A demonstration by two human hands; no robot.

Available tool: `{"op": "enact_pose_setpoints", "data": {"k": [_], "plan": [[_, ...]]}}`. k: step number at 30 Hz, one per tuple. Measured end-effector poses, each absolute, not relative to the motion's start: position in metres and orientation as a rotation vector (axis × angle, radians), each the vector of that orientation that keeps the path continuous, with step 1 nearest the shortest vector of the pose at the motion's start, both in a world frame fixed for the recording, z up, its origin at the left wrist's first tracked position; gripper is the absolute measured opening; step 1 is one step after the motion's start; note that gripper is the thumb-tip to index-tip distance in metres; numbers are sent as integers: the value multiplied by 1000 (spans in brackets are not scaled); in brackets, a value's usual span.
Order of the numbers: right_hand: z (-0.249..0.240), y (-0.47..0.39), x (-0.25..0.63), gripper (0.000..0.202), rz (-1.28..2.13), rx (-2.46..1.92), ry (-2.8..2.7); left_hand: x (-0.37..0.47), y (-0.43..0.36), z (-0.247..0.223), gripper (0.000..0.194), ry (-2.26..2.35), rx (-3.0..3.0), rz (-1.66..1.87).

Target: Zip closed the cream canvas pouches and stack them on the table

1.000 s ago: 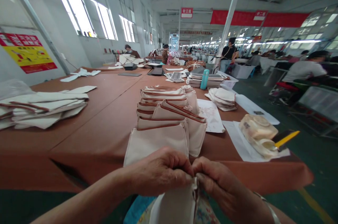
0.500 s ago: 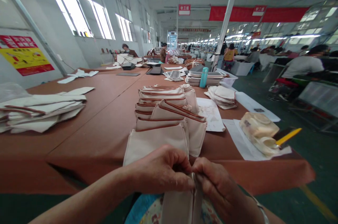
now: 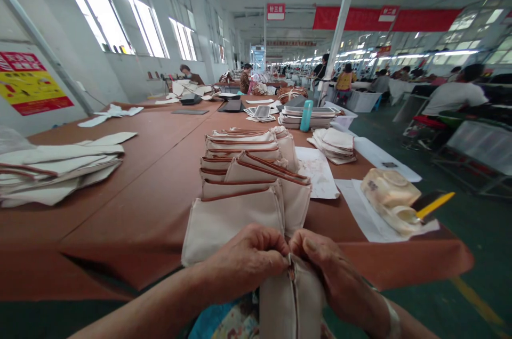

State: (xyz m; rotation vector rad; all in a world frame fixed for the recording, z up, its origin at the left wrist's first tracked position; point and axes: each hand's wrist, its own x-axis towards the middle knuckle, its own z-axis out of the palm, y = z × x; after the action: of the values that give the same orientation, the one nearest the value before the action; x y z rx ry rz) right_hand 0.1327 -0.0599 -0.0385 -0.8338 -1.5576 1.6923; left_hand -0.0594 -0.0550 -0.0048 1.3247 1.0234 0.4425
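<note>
A cream-coloured bag piece (image 3: 276,304) with a dark seam down its middle hangs over my lap at the table's front edge. My left hand (image 3: 254,256) pinches its upper end on the left of the seam. On the other side my right hand (image 3: 320,259) grips the same end, fingers bent and thumb raised near the seam. The fingertips of both hands almost meet at the top. Just beyond stands a row of similar cream bag pieces (image 3: 236,216) with brown edging, upright and leaning on one another.
A brown-covered table (image 3: 160,168) spreads ahead. Cream panels (image 3: 60,168) are piled at left. At right lie a stack of small panels (image 3: 334,144), a glue container (image 3: 390,187) and a yellow-handled brush (image 3: 436,204). A turquoise bottle (image 3: 306,116) stands farther back. Several people work beyond.
The bag piece has turned and shifted slightly right, showing more of its right side. My right hand has opened up a little at the thumb. The view has moved slightly.
</note>
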Motion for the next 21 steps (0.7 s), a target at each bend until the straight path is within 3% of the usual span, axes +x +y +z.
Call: {"op": "enact_pose_setpoints", "data": {"k": [7, 12, 17, 21], "plan": [[-38, -60, 132, 20, 1758, -842, -1489, -57, -51, -13, 15, 987, 1201, 512], [-40, -62, 132, 20, 1678, -959, -1564, -56, -50, -5, 21, 1051, 1372, 447], [-37, -66, 134, 20, 1505, -1047, -1736, -53, -51, -3, 9, 1172, 1526, 336], [-34, -67, 134, 18, 1517, -1084, -1718, -51, -55, -5, 12, 1214, 1570, 358]]}}
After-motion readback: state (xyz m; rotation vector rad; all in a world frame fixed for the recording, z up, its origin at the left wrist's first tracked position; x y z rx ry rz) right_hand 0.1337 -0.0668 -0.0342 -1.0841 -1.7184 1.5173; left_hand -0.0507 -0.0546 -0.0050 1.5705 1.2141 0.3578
